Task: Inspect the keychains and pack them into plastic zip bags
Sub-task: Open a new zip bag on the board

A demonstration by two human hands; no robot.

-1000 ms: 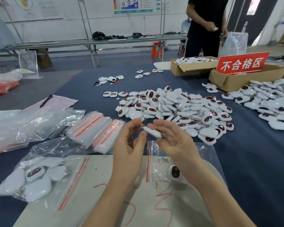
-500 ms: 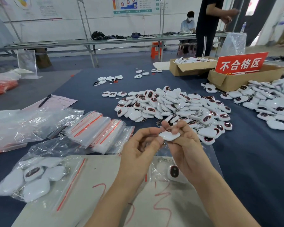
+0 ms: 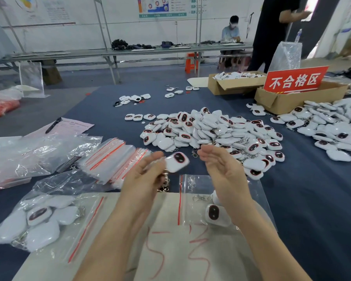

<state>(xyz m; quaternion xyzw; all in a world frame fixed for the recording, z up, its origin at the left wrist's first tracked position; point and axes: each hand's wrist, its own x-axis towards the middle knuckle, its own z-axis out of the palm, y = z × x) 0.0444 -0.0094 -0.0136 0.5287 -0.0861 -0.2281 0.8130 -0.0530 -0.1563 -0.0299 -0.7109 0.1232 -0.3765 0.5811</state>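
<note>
- Centrally, a white keychain (image 3: 176, 162) is pinched at the fingertips of the left hand (image 3: 144, 179); its metal chain (image 3: 165, 181) hangs below, blurred.
- The right hand (image 3: 223, 173) is held flat-fingered, with nothing in it.
- A zip bag (image 3: 190, 191) containing a packed keychain (image 3: 217, 214) is partly covered by the right wrist.
- A stack of empty bags (image 3: 109, 157) is partly hidden by the left hand.
- A loose pile of keychains (image 3: 211, 130) is heaped just beyond both hands.
- A filled bag (image 3: 43, 218) is laid at the left.

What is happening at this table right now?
A person is checking white keychains by hand. The left hand holds one keychain, dark face up; the right hand is open and holds nothing. Under the right hand lies a zip bag with at least one keychain inside. A filled bag lies at the left, a loose pile behind.
</note>
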